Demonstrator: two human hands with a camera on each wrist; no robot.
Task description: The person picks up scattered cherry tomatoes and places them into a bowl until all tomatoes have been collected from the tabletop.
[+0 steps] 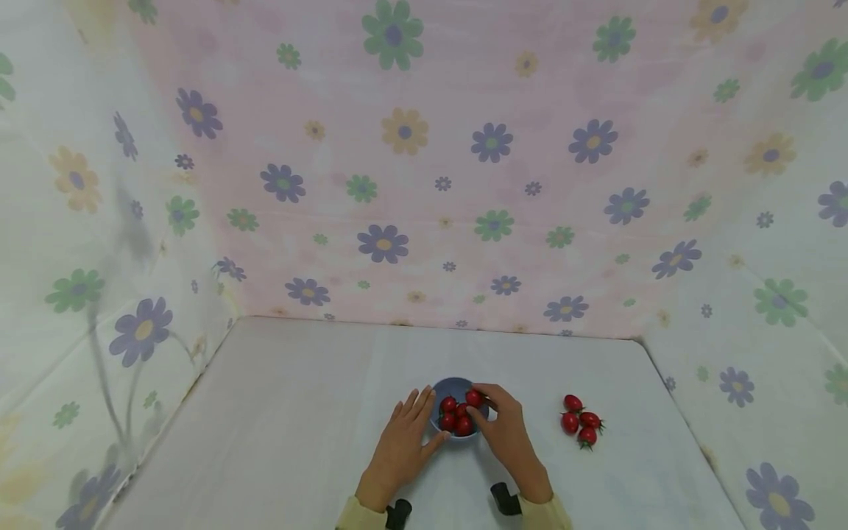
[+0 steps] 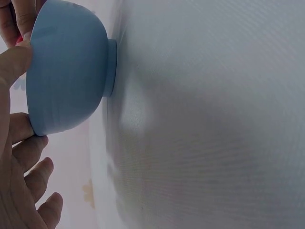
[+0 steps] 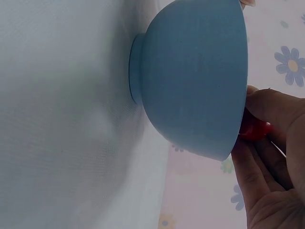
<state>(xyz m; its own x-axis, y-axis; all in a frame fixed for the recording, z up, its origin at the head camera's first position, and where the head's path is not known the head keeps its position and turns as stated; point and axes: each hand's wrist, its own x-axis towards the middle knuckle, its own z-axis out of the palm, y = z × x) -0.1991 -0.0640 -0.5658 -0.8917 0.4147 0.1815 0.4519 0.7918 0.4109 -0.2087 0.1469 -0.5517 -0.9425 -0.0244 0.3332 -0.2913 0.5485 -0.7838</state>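
Note:
A small blue bowl (image 1: 452,386) with a footed base stands on the white table, holding several red cherry tomatoes (image 1: 463,425). My left hand (image 1: 400,447) holds its left side. In the left wrist view, the thumb touches the rim of the bowl (image 2: 71,67) and the index and middle fingertips meet its side; the other fingers are spread off it. My right hand (image 1: 506,427) is over the right rim, pinching a cherry tomato (image 1: 473,398) between thumb and fingers. In the right wrist view this tomato (image 3: 255,130) shows at the rim, partly covered by the fingers.
Several more cherry tomatoes (image 1: 588,420), some with green stems, lie grouped on the table (image 1: 298,412) to the right of the bowl. Flower-patterned cloth walls (image 1: 437,280) close off the back and both sides. Black wrist-camera mounts (image 1: 506,500) sit by both sleeves.

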